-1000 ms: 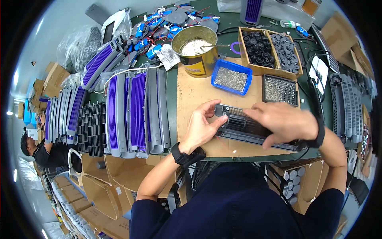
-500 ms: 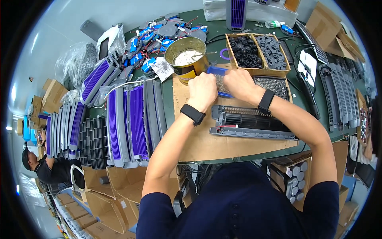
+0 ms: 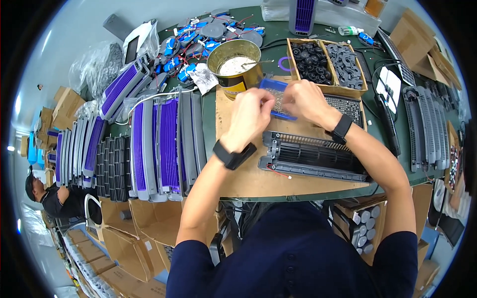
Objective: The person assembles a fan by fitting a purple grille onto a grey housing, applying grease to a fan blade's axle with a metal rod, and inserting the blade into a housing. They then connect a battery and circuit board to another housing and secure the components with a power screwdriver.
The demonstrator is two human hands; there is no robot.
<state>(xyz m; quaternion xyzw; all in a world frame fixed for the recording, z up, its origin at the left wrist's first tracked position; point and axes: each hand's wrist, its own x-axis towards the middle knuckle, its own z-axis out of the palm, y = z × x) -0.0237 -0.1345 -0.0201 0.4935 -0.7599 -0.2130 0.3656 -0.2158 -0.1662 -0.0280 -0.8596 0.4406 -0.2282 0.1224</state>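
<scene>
My left hand point(image 3: 250, 115) is closed with its fingers curled, at the left edge of a blue tray point(image 3: 293, 118) of small metal parts. Over that tray's right side, the fingers of my right hand point(image 3: 304, 101) point down, pinched together. Whatever either hand holds is too small or hidden. Just below them on a cardboard sheet point(image 3: 243, 184) lies a dark grey fan housing point(image 3: 318, 171) with a long black fan roller point(image 3: 313, 151) inside. A red wire point(image 3: 278, 172) hangs over its front edge.
Left of the hands stands a tin can point(image 3: 236, 84) with white contents. Behind them is a wooden box point(image 3: 343, 90) of black and grey parts. Purple-and-grey fan covers point(image 3: 169, 144) stand at left; grey grilles point(image 3: 422, 129) at right. A co-worker point(image 3: 59, 201) sits far left.
My hands have drawn slightly apart over the blue tray, the left one lower and turned. The red wire now trails out in front of the housing. The whole view has shifted a little.
</scene>
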